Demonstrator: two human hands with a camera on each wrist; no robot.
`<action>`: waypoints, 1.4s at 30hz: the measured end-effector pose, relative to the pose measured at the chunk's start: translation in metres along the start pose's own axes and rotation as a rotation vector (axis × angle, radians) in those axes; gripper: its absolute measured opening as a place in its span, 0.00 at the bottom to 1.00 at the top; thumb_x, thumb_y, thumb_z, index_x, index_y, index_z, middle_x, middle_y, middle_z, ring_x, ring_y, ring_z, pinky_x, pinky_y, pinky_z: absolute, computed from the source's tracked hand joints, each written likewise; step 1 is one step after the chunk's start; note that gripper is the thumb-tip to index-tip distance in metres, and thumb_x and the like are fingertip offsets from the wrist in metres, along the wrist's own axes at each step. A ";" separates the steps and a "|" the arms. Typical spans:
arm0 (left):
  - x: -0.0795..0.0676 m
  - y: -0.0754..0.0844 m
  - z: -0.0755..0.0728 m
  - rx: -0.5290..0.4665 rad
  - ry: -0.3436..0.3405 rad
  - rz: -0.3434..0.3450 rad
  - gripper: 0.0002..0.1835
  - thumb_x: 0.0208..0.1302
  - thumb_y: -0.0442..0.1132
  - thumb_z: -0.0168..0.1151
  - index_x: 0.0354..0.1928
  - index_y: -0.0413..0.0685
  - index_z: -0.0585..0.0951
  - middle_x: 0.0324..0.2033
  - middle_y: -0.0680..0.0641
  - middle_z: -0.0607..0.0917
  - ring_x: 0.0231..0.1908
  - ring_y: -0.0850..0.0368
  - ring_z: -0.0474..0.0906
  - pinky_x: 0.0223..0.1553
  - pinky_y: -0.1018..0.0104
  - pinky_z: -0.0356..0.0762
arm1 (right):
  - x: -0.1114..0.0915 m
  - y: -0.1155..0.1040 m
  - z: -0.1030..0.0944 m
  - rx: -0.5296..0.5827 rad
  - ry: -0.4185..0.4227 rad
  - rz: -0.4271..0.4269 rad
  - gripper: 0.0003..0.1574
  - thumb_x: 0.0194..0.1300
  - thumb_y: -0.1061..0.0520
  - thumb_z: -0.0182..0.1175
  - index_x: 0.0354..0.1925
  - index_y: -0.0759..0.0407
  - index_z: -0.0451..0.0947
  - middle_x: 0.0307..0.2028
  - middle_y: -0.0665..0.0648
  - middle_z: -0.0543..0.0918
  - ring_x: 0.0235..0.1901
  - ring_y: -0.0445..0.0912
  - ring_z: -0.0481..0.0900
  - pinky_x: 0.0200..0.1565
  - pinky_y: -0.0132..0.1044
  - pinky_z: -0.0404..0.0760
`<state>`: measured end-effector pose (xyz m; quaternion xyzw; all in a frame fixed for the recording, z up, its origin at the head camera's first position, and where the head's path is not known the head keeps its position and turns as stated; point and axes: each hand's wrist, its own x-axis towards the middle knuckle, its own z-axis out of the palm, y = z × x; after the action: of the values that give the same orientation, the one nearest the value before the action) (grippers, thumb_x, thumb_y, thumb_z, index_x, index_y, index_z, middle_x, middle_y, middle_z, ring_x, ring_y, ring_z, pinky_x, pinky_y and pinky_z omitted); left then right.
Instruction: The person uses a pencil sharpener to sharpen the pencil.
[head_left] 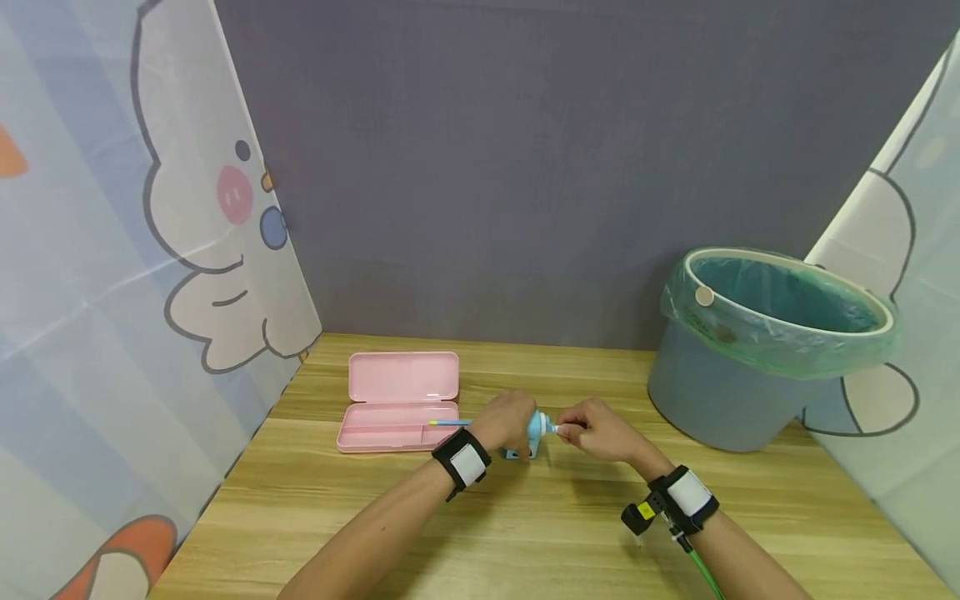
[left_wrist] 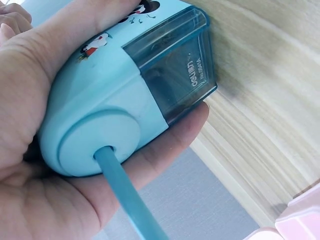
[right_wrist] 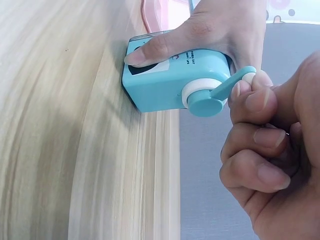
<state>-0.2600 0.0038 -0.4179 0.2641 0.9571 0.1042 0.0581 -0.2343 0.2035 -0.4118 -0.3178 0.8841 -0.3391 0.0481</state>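
My left hand [head_left: 507, 421] grips a light blue crank pencil sharpener [left_wrist: 95, 105] from above, thumb on one side and fingers on the other. The sharpener stands on the table, with its clear shavings drawer [left_wrist: 177, 70] showing in the left wrist view. A blue pencil [left_wrist: 127, 192] sticks out of its round front hole; its yellow end lies over the pencil case in the head view. On the opposite side, my right hand [head_left: 600, 429] pinches the knob of the crank handle [right_wrist: 232, 82] between thumb and forefinger. The pencil's tip is hidden inside the sharpener.
An open pink pencil case [head_left: 378, 437] lies to the left on the wooden table [head_left: 480, 533], its lid tipped back. At the right stands a grey bin [head_left: 720, 400] lined with a green bag. A dark grey panel [head_left: 480, 167] rises behind the table.
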 end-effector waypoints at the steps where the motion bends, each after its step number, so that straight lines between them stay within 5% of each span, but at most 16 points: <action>1: 0.000 0.000 0.000 -0.001 -0.003 -0.001 0.23 0.35 0.44 0.90 0.29 0.49 0.82 0.27 0.55 0.81 0.26 0.62 0.75 0.28 0.71 0.75 | 0.000 0.000 0.000 0.000 0.004 0.005 0.16 0.71 0.66 0.55 0.24 0.63 0.78 0.16 0.41 0.63 0.16 0.32 0.55 0.23 0.27 0.57; 15: 0.000 0.000 -0.002 0.016 -0.009 0.008 0.25 0.35 0.45 0.90 0.32 0.48 0.83 0.28 0.55 0.82 0.26 0.62 0.76 0.28 0.71 0.76 | 0.015 0.002 -0.007 -0.016 0.061 0.018 0.19 0.71 0.66 0.54 0.23 0.51 0.75 0.18 0.43 0.64 0.17 0.33 0.56 0.25 0.29 0.59; 42: 0.002 -0.001 -0.003 0.047 -0.026 0.034 0.24 0.38 0.46 0.89 0.34 0.49 0.83 0.28 0.56 0.82 0.27 0.63 0.75 0.29 0.72 0.75 | 0.035 0.020 -0.002 -0.048 0.165 0.101 0.20 0.76 0.62 0.55 0.23 0.57 0.77 0.18 0.46 0.68 0.16 0.37 0.57 0.25 0.31 0.62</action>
<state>-0.2628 0.0041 -0.4153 0.2829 0.9538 0.0791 0.0626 -0.2732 0.1959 -0.4184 -0.2450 0.9078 -0.3400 -0.0153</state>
